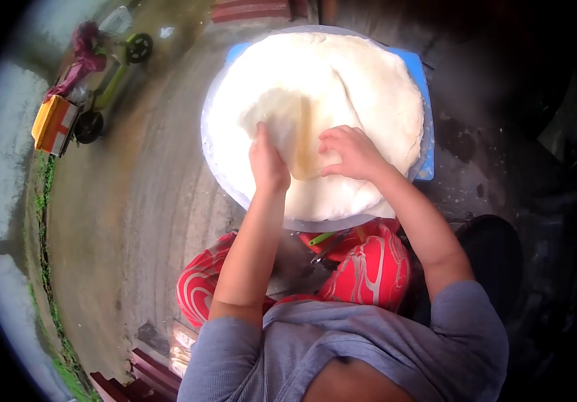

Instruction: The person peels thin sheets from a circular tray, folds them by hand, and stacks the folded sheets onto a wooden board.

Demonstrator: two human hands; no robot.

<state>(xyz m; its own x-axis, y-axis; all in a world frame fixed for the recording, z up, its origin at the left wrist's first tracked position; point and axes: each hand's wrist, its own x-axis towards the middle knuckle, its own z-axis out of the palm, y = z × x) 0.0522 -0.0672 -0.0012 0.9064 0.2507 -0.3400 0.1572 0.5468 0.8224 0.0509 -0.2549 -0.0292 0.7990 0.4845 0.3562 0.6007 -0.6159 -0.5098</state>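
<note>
A large, round, soft white mass (pixel 382 100), like a stack of dough or rice sheets, lies on a round tray (pixel 211 151) in front of me. A fold runs down its upper right part. Over its middle, a thin greyish, see-through sheet (pixel 272 110) is blurred. My left hand (pixel 270 161) is at the lower edge of this sheet, thumb up, and seems to grip it; its other fingers are mostly hidden. Beside it, a tan strip (pixel 304 137) stands out, too smeared to name. My right hand (pixel 352 154) hovers close right of the strip, fingers curved and apart from the thumb.
Under the tray shows a blue surface (pixel 426 151). Red patterned cloth (pixel 372 268) covers my knees, and a green-handled tool (pixel 321 238) lies between them. At the upper left, a green scooter (pixel 111 87) stands beside an orange and white box (pixel 57 124).
</note>
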